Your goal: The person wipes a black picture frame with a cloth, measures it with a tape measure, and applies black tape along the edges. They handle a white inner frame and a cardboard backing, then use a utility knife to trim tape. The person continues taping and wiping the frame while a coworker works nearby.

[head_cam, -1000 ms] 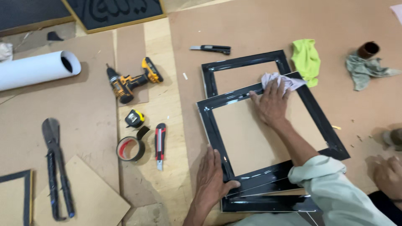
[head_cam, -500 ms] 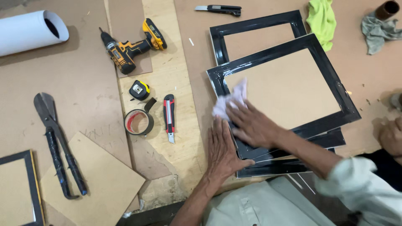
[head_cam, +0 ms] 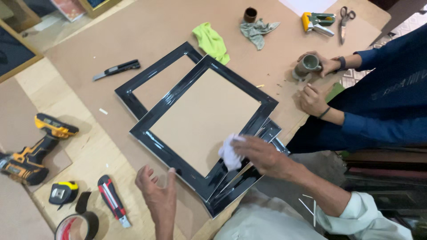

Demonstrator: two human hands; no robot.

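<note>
Here the right hand (head_cam: 262, 155) pinches a white cloth (head_cam: 229, 152) on the black frame (head_cam: 204, 129), left hand (head_cam: 156, 195) spread beside a red cutter (head_cam: 113, 200).

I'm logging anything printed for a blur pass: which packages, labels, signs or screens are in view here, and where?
No packages or screens.
Tape measure: near left of the table, black and yellow, small pale label on its face.
Framed panel: far left edge, dark with gold frame, possibly a sign; too cropped to tell.
</note>
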